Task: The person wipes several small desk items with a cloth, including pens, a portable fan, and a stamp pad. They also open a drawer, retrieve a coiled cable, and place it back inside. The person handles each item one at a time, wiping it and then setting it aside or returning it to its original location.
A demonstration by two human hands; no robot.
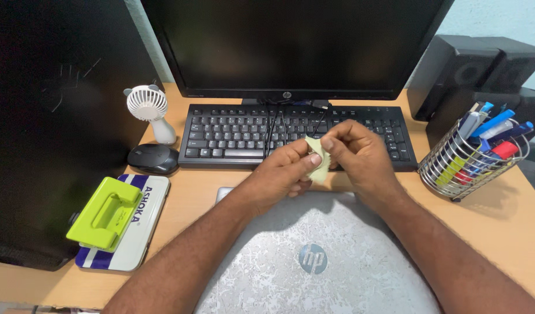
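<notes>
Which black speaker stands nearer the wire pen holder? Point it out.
The lower, nearer speaker, directly behind the wire pen holder; the other speaker stands farther back, beside the monitor.

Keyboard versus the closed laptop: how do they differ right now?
The keyboard is black and lies behind both hands, cables draped over it. The laptop is silver with a mottled lid, closed, nearer the person, beneath the forearms. Both lie flat on the wooden desk.
</notes>
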